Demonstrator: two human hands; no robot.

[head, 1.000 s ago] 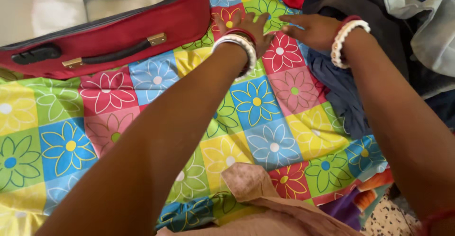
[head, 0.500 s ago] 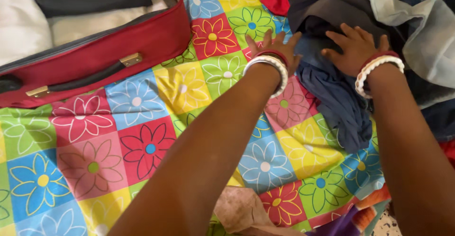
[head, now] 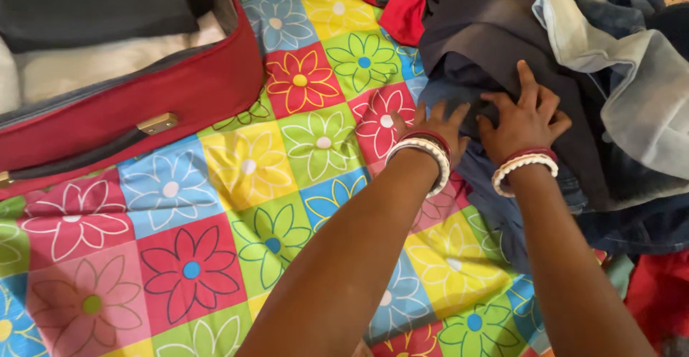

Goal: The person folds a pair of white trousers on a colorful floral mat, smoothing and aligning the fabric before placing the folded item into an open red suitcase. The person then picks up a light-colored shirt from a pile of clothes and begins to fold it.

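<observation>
My left hand (head: 436, 126) and my right hand (head: 524, 116) lie side by side on a dark blue garment (head: 459, 84) at the edge of a heap of clothes. The left fingertips are tucked into a fold of that garment. Fingers spread, the right hand presses on top of it. Both wrists wear white and red bangles. The garment hangs down over a bright flower-patterned sheet (head: 287, 170).
An open red suitcase (head: 179, 91) stands at the upper left, with a dark folded item (head: 93, 2) and white cloth (head: 93, 63) inside. The heap holds a dark grey garment (head: 488, 20), a pale faded one (head: 631, 91) and a red piece (head: 402, 12).
Both hands have moved from the sheet onto the dark blue garment and come closer together. The view has shifted toward the clothes heap, and the suitcase slid left.
</observation>
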